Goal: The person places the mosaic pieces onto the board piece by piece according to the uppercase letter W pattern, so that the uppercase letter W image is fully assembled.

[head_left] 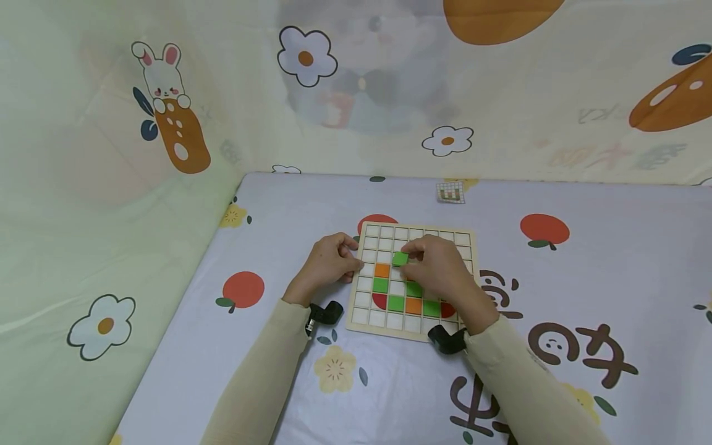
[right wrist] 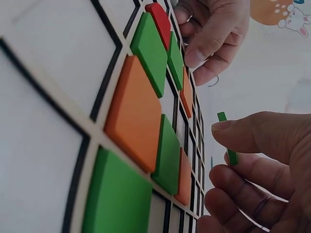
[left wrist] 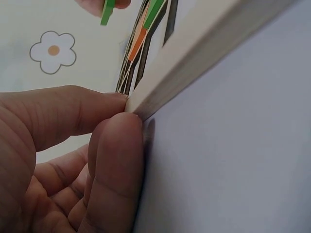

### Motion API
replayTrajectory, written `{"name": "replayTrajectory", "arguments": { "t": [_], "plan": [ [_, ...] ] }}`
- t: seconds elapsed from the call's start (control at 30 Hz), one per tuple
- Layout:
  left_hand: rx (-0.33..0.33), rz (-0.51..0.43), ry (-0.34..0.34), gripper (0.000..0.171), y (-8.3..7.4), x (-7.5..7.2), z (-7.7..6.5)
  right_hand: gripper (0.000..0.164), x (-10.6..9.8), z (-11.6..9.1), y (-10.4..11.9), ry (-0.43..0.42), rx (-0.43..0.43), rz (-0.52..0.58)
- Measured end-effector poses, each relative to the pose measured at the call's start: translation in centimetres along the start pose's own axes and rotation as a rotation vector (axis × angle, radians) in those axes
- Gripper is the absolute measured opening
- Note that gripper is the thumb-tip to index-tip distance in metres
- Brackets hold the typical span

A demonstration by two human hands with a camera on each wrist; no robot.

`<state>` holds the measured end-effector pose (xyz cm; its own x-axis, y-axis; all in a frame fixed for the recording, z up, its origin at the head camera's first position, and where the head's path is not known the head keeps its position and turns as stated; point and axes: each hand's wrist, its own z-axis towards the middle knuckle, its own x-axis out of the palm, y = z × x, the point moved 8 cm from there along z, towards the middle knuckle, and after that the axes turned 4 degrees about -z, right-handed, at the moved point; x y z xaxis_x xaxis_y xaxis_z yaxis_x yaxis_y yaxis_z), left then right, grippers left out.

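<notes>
A square wooden grid board (head_left: pixel 377 318) lies on the table. My left hand (head_left: pixel 328 262) pinches its left edge between thumb and finger, seen close in the left wrist view. Over the board, my right hand (head_left: pixel 439 262) pinches a small green square tile (head_left: pixel 399 259) by its sides. In the right wrist view that green tile (right wrist: pixel 233 157) stands edge-on, apart from the board. Orange tiles (head_left: pixel 413 305), green tiles (head_left: pixel 396 303) and red rounded tiles (head_left: pixel 379 301) sit in the grid's lower cells. My right hand hides part of the board's right side.
A small card with a printed grid pattern (head_left: pixel 450 192) lies behind the board near the table's back edge. The table is covered by a pale printed cloth (head_left: pixel 300 395). Patterned fabric walls (head_left: pixel 378 154) rise at the back and left.
</notes>
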<state>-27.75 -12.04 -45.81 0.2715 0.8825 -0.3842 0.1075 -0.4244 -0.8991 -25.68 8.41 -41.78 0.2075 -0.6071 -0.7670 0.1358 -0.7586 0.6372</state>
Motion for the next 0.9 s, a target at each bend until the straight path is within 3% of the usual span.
{"name": "replayTrajectory", "arguments": {
  "t": [0.9],
  "plan": [
    [-0.026, 0.004, 0.003, 0.031, -0.1, 0.0, -0.1, 0.034, 1.9, 2.6, 1.2, 0.087, 0.014, -0.039]
  ]
}}
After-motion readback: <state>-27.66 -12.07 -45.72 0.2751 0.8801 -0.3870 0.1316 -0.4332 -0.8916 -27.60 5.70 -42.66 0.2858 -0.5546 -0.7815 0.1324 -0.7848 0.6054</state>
